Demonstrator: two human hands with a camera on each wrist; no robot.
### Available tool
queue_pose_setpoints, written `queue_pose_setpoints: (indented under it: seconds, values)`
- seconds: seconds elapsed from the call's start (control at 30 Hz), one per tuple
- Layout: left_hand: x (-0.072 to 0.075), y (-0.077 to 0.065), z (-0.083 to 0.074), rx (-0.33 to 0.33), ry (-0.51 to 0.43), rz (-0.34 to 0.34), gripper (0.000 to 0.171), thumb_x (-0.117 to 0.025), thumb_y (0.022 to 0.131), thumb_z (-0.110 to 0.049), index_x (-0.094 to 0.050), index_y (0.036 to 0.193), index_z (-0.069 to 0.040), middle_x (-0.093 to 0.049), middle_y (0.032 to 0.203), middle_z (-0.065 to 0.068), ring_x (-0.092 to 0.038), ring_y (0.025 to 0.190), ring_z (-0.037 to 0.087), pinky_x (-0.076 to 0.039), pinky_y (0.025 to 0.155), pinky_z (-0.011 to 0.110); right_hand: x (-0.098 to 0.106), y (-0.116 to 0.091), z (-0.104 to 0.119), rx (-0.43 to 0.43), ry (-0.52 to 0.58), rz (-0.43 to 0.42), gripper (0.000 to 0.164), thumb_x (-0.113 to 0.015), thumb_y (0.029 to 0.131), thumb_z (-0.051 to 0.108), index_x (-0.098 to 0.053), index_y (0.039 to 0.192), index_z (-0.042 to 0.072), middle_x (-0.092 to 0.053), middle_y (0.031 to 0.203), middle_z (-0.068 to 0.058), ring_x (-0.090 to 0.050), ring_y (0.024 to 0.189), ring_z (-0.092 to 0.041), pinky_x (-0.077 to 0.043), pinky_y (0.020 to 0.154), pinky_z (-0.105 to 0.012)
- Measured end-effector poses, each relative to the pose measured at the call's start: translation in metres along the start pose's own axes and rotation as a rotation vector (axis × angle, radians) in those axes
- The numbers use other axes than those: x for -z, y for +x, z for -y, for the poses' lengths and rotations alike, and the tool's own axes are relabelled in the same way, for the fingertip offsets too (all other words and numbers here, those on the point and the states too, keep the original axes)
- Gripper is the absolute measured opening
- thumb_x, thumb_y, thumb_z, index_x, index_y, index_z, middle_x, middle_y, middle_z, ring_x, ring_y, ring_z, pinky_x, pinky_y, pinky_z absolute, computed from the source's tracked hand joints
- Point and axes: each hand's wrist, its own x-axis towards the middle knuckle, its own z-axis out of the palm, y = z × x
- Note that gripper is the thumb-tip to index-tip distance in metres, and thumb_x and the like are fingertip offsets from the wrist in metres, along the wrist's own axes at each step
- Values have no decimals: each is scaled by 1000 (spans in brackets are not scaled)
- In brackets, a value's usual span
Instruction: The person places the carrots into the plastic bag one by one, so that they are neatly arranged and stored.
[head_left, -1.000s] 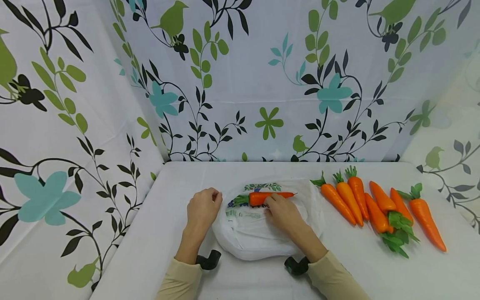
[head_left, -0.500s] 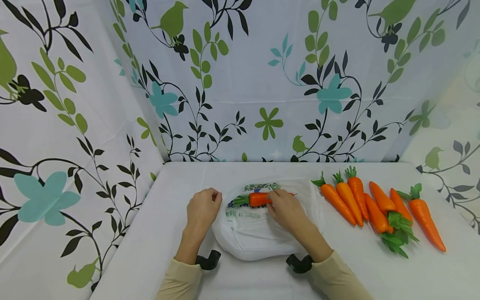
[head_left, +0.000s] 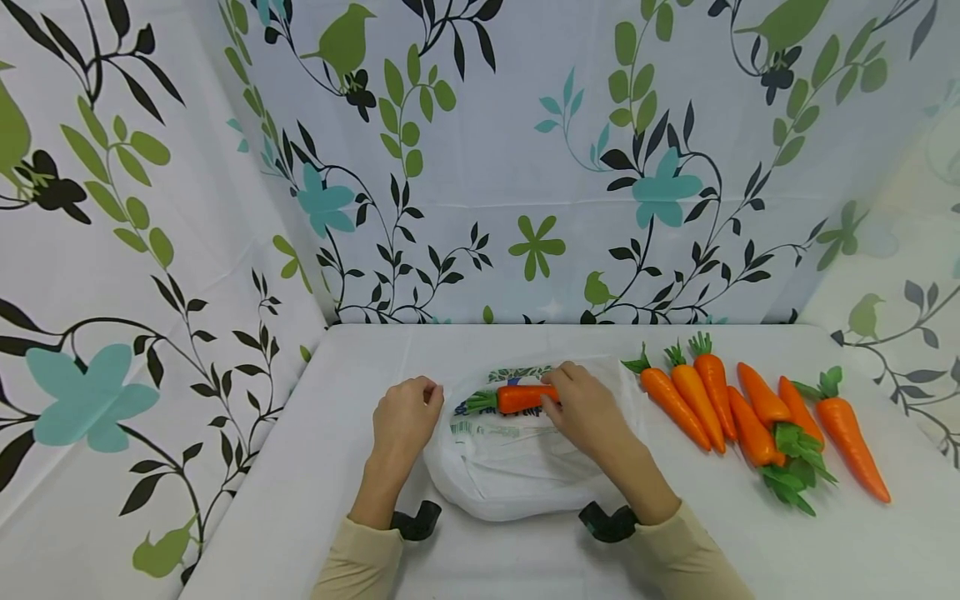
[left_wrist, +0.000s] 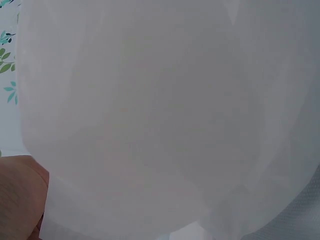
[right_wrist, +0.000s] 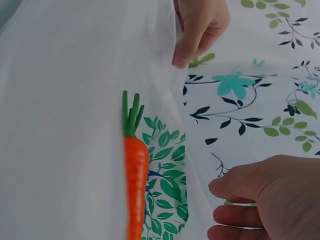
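In the head view, an orange toy carrot point(head_left: 519, 399) with green leaves lies across a puffed white plastic bag point(head_left: 517, 483) that bears green and blue print. My right hand point(head_left: 588, 408) hovers over the carrot's pointed end and hides the tip. From the right wrist, that hand's fingers point(right_wrist: 239, 216) curve loosely around nothing, and the carrot point(right_wrist: 136, 175) lies to their left. My left hand point(head_left: 407, 417), fingers loosely curled, stays beside the bag's left edge. The bag point(left_wrist: 140, 100) fills most of the left wrist view, with part of the left hand point(left_wrist: 20, 195) at the corner.
To the right of the bag several more toy carrots point(head_left: 690, 392) lie in a loose cluster, some with green leaves point(head_left: 798, 467). A white table point(head_left: 352, 350) carries everything. Behind it hangs a patterned curtain point(head_left: 465, 183). Black wrist mounts point(head_left: 417, 521) stick out from both sleeves.
My right hand has shifted right and slightly up along the carrot, uncovering more of its middle and covering the tip. The carrot and my left hand have stayed put.
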Motion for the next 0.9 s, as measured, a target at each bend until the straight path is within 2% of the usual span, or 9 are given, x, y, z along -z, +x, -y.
queue_pose_setpoints:
  seconds: [0.33,0.57,0.9]
  values:
    - [-2,0,0,-6,1,-3,20,-65,95,-20,-77,95,-4,-75,83,8,-68,65,20,-54,56,35,19,1,-4,-49,19,-25,29,-76,88,16,-68,113,4,-66,111,-13,-63,101,-28,-58,88,-40]
    - [-2,0,0,4,1,6,20,-65,95,-21,-76,96,-3,-75,84,8,-68,67,21,-55,57,36,30,1,-10,-57,32,-78,30,-74,89,17,-67,115,3,-66,112,-15,-62,102,-30,-58,88,-41]
    - [-2,0,0,4,-5,8,20,-65,95,-20,-76,96,-3,-75,84,9,-68,67,21,-55,57,36,42,2,-22,-121,41,-116,33,-74,90,18,-66,117,1,-65,115,-18,-61,105,-34,-57,91,-46]
